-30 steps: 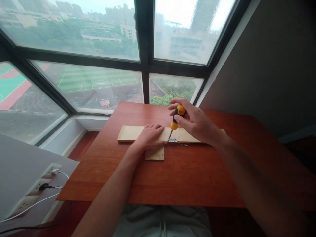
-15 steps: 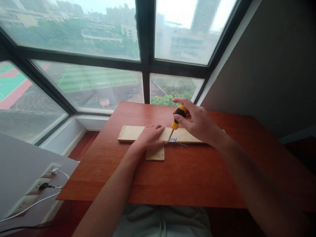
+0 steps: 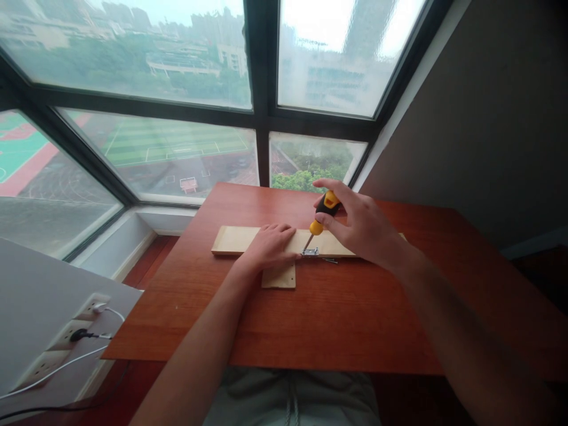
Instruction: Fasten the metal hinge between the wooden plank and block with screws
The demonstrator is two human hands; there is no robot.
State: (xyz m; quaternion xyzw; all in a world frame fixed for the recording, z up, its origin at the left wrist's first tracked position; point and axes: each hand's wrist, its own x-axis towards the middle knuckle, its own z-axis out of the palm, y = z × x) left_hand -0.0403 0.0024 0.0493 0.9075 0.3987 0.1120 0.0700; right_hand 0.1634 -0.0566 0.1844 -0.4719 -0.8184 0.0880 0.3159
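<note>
A long pale wooden board (image 3: 235, 241) lies across the table. My left hand (image 3: 271, 244) is closed over it, fingers at the far edge and thumb at the near edge beside a small metal hinge-like bracket (image 3: 310, 252). My right hand (image 3: 355, 216) grips a yellow-and-black screwdriver (image 3: 329, 203), its index finger raised over the handle end. The tilted shaft comes down to the bracket's left part; the tip's exact contact is too small to tell. Under my left hand, a short wooden piece (image 3: 278, 278) with a small hole sticks out toward me.
Loose screws (image 3: 330, 260) lie on the reddish-brown table (image 3: 319, 319), just in front of the board and right of the bracket. Large windows (image 3: 177, 142) stand beyond the table. On the low wall at left are sockets (image 3: 66, 334) with plugs and cables.
My right hand and the screwdriver handle have shifted slightly right, and the handle has turned so a different part of its yellow pattern shows. My left hand and the board stay put.
</note>
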